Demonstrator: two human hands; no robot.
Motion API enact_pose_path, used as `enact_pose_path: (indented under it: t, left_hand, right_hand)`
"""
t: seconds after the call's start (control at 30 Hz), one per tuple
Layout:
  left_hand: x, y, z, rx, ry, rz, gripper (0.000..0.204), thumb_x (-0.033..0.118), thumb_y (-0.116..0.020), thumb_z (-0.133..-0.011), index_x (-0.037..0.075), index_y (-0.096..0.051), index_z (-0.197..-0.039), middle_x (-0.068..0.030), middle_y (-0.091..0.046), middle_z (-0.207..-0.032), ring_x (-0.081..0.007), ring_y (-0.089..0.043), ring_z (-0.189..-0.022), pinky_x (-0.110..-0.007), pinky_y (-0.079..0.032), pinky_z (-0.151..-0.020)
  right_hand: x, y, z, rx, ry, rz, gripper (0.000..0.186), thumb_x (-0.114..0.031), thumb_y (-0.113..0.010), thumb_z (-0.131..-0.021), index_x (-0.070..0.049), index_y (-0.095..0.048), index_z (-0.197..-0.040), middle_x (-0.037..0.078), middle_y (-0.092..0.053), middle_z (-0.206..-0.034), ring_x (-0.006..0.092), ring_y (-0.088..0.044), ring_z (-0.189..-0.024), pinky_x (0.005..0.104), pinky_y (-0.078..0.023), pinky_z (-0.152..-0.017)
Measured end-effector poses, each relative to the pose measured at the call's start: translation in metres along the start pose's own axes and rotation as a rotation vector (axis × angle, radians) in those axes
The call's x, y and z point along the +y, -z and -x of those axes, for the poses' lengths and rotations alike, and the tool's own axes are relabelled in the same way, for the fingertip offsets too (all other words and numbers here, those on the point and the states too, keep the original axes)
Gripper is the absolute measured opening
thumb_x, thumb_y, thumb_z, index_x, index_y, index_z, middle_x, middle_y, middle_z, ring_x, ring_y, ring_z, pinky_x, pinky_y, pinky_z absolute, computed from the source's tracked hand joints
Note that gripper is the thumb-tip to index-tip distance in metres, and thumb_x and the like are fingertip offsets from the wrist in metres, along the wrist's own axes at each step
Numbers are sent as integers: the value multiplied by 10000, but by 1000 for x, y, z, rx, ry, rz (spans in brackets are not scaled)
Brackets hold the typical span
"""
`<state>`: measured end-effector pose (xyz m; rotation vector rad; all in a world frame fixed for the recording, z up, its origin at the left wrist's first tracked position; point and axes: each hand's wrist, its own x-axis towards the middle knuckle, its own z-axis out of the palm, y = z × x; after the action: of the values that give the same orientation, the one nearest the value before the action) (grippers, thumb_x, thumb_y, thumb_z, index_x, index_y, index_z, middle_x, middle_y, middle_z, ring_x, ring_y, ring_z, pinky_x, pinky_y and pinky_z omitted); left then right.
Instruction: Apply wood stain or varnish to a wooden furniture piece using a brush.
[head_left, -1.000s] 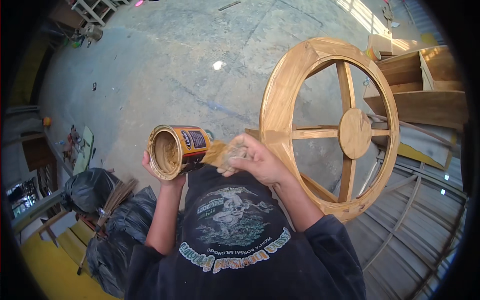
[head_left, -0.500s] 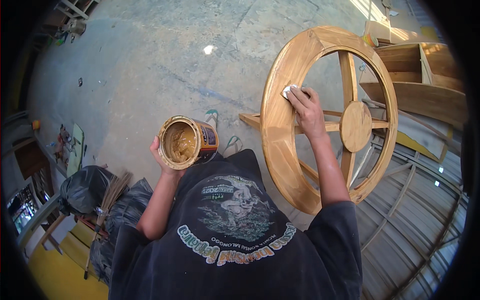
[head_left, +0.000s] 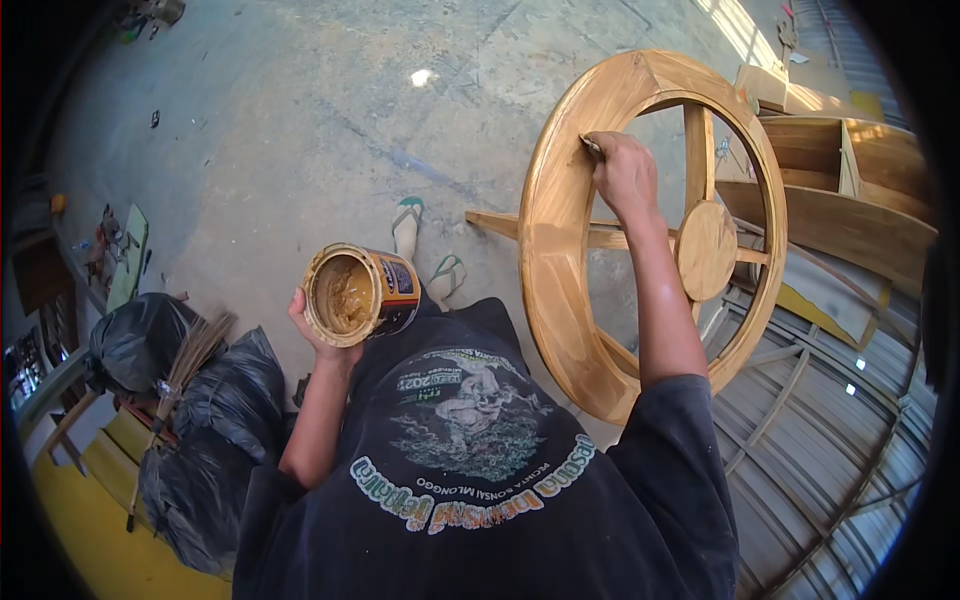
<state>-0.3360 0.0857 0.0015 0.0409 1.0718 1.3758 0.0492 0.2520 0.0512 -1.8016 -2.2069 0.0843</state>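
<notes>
My left hand (head_left: 322, 335) is wrapped around a tin (head_left: 398, 292), tilted so its mouth faces up and left. Thick tan paste (head_left: 348, 300) coats the inside, with lumps of it in the bottom. On my right stands a large round wooden frame (head_left: 562, 215) with crossed bars and a wooden disc (head_left: 706, 252) at its centre. My right hand (head_left: 626, 175) pinches a small whitish piece (head_left: 591, 146) against the upper left of the wide rim. Its kind cannot be made out, since my fingers cover most of it. A darker smear shows on the wood beside it.
Wooden cabinet parts (head_left: 845, 170) stand behind the ring at the right. Corrugated metal sheeting (head_left: 800, 440) lies beyond it, lower right. To my left are black plastic bags (head_left: 215, 480) and a stick broom (head_left: 190, 355). One ring leg (head_left: 490, 222) juts out near my sandalled feet (head_left: 425, 255).
My right hand has moved up along the rim and turned, so less of the whitish piece shows. The tin has shifted slightly left and down in the picture, still in my left hand.
</notes>
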Motion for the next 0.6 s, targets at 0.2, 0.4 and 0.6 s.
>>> enact_pose_path:
  t: [0.2, 0.4, 0.6]
  left_hand:
    - [-4, 0, 13, 104, 12, -14, 661, 547, -309, -921, 61, -516, -1318, -117, -586, -1274, -267, -561, -1176, -420, -433, -1014]
    - [-1, -6, 9, 10, -16, -15, 670, 571, -331, -909, 77, -519, -1322, -102, -585, -1280, -261, -558, -1178, -426, -430, -1010]
    - [1, -9, 9, 13, -35, -36, 674, 572, -337, -905, 73, -520, -1318, -106, -583, -1282, -261, -557, -1181, -419, -433, -1010]
  right_hand:
    - [-54, 5, 61, 53, 17, -34, 316, 58, -542, -721, -50, -696, -974, 126, -689, -918, 322, -616, -868, 426, -482, -765]
    - [-14, 24, 59, 53, 73, -136, 233, 7, -629, -704, -55, -679, -924, 105, -669, -881, 291, -591, -816, 379, -477, -770]
    - [22, 12, 33, 177, 272, -17, 384, 54, -608, -718, -89, -693, -1064, 69, -698, -1032, 298, -580, -901, 379, -483, -812]
